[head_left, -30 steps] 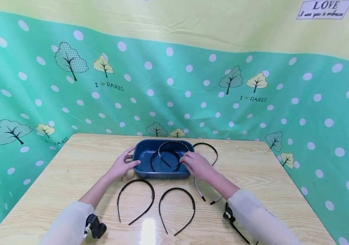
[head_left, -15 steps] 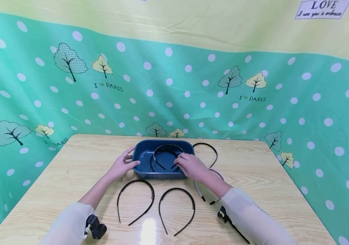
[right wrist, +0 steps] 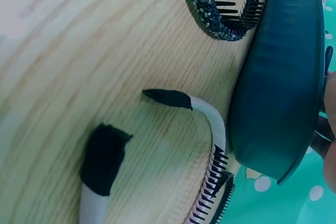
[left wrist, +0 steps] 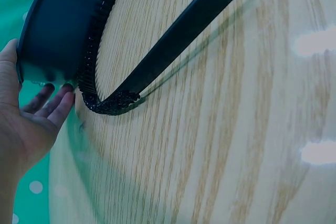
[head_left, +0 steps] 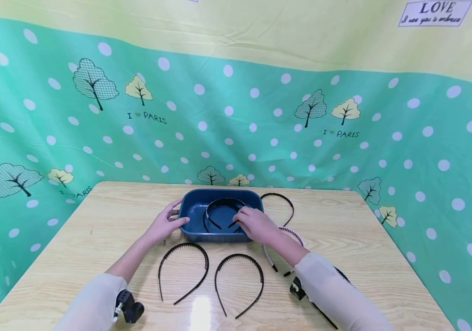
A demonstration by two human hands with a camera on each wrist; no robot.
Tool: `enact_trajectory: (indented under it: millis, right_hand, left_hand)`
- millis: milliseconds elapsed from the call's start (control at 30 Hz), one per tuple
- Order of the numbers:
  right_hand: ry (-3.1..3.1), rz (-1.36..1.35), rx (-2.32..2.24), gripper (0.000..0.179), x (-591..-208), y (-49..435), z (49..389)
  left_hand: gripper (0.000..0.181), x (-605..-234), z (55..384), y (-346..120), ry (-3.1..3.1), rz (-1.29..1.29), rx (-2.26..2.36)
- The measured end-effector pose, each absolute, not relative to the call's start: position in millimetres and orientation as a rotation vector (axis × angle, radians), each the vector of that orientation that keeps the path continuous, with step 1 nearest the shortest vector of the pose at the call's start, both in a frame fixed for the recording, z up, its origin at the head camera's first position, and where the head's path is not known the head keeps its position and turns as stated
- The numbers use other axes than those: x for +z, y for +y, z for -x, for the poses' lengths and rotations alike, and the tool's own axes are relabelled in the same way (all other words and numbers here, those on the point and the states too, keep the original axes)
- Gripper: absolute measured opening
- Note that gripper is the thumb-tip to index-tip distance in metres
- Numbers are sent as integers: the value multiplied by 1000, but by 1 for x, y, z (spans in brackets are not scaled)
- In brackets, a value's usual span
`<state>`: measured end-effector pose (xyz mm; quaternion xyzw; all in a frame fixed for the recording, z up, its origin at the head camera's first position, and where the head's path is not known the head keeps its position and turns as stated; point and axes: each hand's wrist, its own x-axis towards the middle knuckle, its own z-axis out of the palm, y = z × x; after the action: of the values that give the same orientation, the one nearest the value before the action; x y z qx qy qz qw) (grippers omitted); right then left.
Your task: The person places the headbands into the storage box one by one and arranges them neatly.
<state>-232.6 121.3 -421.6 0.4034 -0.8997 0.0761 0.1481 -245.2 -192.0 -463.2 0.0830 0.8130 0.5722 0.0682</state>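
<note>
My left hand grips the left end of a dark blue plastic bin, thumb over the rim and fingers outside. In the left wrist view, that hand's fingers lie against the bin's outer wall. My right hand reaches over the bin's right side and pinches a thin black headband near one end, low inside the bin. A second black headband lies under it, partly covered. In the right wrist view only the edge of that hand shows beyond the bin, so its fingertips are hidden.
Two black toothed headbands lie in front of the bin. To its right are a white headband with black tips, partly behind my forearm, and a black one. Another black headband lies under my right sleeve.
My right hand has moved left and slightly down, lowering the headband further into the bin over the other one. My left hand has stayed on the bin.
</note>
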Motion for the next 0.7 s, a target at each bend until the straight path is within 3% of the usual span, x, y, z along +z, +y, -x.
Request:
enact_trajectory:
  millis: [700]
  right_hand:
    - [-2587,-1199,251,14,-420,118,234]
  left_hand:
    - [75,-464,246,-192,2446,-250,1727]
